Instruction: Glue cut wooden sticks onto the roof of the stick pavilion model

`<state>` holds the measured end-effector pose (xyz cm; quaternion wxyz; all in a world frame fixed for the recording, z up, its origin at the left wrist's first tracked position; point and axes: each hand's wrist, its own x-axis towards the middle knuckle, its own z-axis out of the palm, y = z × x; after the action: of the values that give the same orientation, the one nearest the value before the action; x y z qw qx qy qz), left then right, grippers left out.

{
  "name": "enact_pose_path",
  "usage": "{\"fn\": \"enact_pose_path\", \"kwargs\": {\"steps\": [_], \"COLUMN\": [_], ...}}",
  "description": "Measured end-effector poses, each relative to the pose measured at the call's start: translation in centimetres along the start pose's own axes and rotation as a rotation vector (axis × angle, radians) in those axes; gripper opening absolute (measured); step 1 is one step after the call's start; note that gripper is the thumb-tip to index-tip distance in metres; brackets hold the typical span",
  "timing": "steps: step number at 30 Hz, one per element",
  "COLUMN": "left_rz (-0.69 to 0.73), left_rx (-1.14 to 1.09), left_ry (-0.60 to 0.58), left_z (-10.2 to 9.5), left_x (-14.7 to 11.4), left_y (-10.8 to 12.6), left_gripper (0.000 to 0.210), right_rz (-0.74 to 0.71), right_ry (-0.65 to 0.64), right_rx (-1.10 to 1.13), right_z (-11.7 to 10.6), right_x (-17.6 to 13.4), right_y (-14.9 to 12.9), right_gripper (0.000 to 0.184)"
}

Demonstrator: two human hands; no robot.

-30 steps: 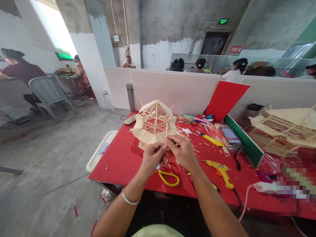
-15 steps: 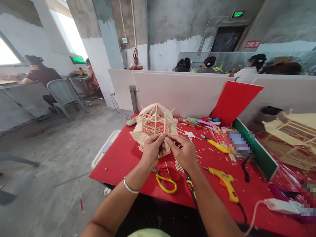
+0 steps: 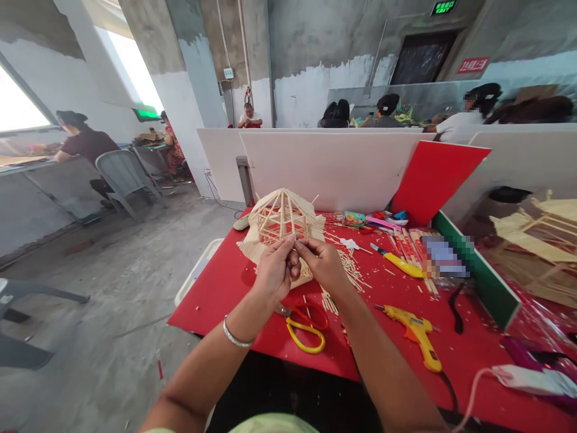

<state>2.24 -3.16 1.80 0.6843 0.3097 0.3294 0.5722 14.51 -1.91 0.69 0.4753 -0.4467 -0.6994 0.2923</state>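
My left hand (image 3: 276,267) and my right hand (image 3: 323,263) meet in front of a wooden stick pavilion model (image 3: 283,213), thumbs and forefingers pinched together. Whatever lies between the fingertips is too small to make out. The model has a peaked roof frame of thin sticks and slatted lower eaves, and my hands hide part of its lower front. Below my hands, scissors (image 3: 306,337) with a red and a yellow handle lie on the red tabletop (image 3: 220,300). Short cut sticks (image 3: 351,270) are scattered just right of my right hand.
A yellow glue gun (image 3: 417,334) lies at the right, its cord running off the front edge. Behind it are a yellow utility knife (image 3: 399,261) and a green board (image 3: 480,273). Another stick model (image 3: 541,234) stands far right. White partitions (image 3: 324,162) close off the back; people sit beyond.
My view has shifted slightly. My fingertips have moved a little left and up, still pinched together. The pavilion model stays where it was.
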Motion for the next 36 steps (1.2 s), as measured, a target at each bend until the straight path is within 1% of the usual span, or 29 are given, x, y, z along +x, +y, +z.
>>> {"fn": "enact_pose_path", "kwargs": {"steps": [3,5,9,12,14,16,18,19,21,23,24,25,27,29,31,32,34,36], "left_rz": [0.047,0.141,0.346,0.447,0.497,0.559,0.631,0.652,0.624,0.516,0.451,0.417,0.346,0.314,0.311,0.314,0.316,0.311], "left_rx": [0.119,0.22,0.416,0.549,0.637,0.743,0.825,0.855,0.901,0.941,0.965,0.977,0.992,0.984,0.973,0.975,0.987,0.996], "left_ry": [0.018,0.054,0.121,0.13,0.102,0.049,-0.027,-0.086,-0.248,-0.423,-0.49,-0.508,-0.498,-0.467,-0.445,-0.444,-0.444,-0.422], "left_z": [-0.6,-1.5,-3.1,-3.2,-2.9,-2.5,-2.3,-2.3,-2.4,-2.5,-2.5,-2.5,-2.3,-2.2,-2.2,-2.3,-2.7,-3.3], "left_x": [-0.6,-1.0,-1.3,-1.8,-2.8,-3.9,-5.0,-5.4,-5.6,-5.2,-4.9,-4.5,-3.5,-2.6,-1.9,-1.7,-1.4,-1.3], "left_y": [0.3,0.5,0.9,0.9,0.6,-0.2,-1.5,-2.3,-4.4,-6.9,-8.3,-9.7,-12.1,-13.7,-14.3,-14.4,-14.1,-13.7], "left_gripper": [0.054,0.056,0.038,0.029,0.024,0.02,0.017,0.016,0.015,0.017,0.019,0.02,0.022,0.022,0.02,0.02,0.02,0.021], "right_rz": [-0.015,-0.004,0.014,0.009,0.003,0.005,0.031,0.072,0.235,0.433,0.499,0.542,0.579,0.596,0.595,0.593,0.595,0.607], "right_ry": [0.048,0.081,0.108,0.097,0.095,0.097,0.102,0.104,0.077,-0.007,-0.054,-0.1,-0.172,-0.226,-0.263,-0.276,-0.276,-0.226], "right_rx": [-0.118,-0.171,-0.245,-0.266,-0.272,-0.274,-0.341,-0.421,-0.672,-0.897,-0.955,-0.983,-0.993,-0.996,-0.992,-0.991,-1.003,-1.044], "right_z": [-0.4,-0.7,-0.5,-0.2,-0.3,-1.2,-2.8,-3.9,-6.1,-7.9,-8.4,-8.7,-8.4,-7.7,-7.5,-7.7,-9.1,-11.1], "right_x": [1.1,1.8,3.3,3.8,3.4,2.1,0.1,-1.1,-3.5,-5.5,-6.3,-6.9,-7.6,-7.6,-6.8,-6.1,-4.2,-1.7], "right_y": [0.4,1.0,2.0,2.1,1.9,1.7,2.0,2.3,3.4,5.0,5.9,6.9,8.8,10.6,12.3,13.1,14.7,16.4], "right_gripper": [0.032,0.028,0.027,0.027,0.028,0.029,0.03,0.031,0.034,0.035,0.035,0.034,0.033,0.034,0.042,0.047,0.053,0.049]}}
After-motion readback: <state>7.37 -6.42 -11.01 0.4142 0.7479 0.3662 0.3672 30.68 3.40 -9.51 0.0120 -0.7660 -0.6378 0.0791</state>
